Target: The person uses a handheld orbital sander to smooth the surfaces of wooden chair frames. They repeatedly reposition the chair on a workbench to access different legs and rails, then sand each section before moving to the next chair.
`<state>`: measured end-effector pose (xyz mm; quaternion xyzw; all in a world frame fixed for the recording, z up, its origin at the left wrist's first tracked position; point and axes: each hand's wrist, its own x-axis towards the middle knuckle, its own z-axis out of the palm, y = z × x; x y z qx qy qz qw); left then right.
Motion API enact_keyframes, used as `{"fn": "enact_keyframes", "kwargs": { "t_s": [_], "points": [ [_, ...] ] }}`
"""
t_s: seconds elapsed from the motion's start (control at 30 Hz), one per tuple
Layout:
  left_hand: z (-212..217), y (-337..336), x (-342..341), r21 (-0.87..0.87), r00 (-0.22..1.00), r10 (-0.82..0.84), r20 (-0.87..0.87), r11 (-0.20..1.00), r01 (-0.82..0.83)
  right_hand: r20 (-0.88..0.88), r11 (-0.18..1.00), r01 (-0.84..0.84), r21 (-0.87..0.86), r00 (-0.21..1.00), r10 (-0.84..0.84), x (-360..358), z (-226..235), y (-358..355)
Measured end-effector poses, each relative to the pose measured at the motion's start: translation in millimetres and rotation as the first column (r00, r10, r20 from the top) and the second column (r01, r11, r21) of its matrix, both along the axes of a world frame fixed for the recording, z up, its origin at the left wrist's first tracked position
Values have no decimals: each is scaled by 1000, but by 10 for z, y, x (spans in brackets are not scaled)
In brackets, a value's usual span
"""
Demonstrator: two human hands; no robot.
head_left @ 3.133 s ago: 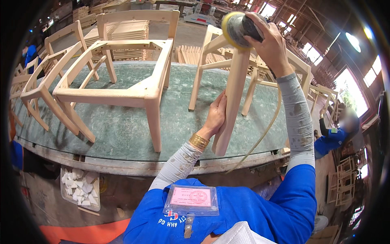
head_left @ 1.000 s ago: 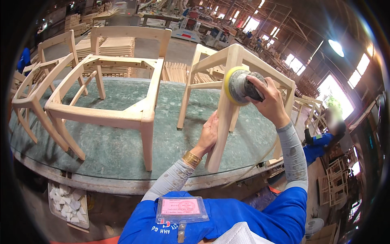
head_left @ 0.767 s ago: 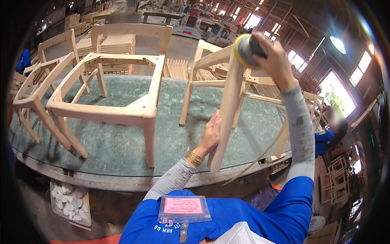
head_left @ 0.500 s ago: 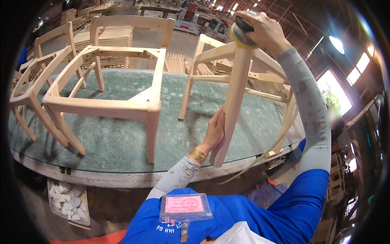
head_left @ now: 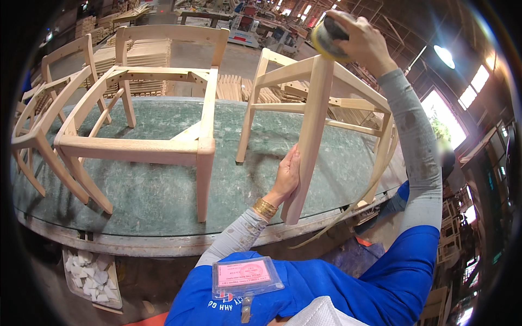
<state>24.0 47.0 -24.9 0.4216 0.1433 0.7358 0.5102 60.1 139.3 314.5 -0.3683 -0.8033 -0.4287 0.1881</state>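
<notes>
An unfinished wooden chair frame (head_left: 311, 136) stands at the right of the workbench, with one thick leg slanting up toward me. Low on that leg, my left hand (head_left: 286, 176) is wrapped against its left side. My right hand (head_left: 367, 42) grips a round palm sander (head_left: 329, 38), black with a yellowish pad rim. The sander is tilted at the leg's upper end; whether its pad touches the wood I cannot tell. A pale hose (head_left: 348, 212) curves down beside the frame, its upper part hidden.
A wooden chair without a seat panel (head_left: 136, 149) stands left on the green-topped workbench (head_left: 228, 187), with another chair (head_left: 49, 122) beyond it. Below the bench's edge sits a bin (head_left: 92, 277) of white pieces. Stacked slats (head_left: 147, 51) lie behind. A person's blue-clothed leg shows at right.
My right hand has raised and tilted the sander, which sat flatter over the leg's top before. My left hand keeps its place on the leg. The view has shifted slightly.
</notes>
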Motion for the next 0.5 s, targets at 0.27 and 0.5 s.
{"fn": "enact_keyframes", "kwargs": {
  "t_s": [0.27,0.5],
  "points": [
    [11,59,-47,3,998,35,-54,999,-34,-133,987,-84,139,986,103,50,41,-151],
    [127,72,43,4,1000,-26,-4,1000,26,-412,996,-86,11,907,83,1287,-264,-354]
  ]
}}
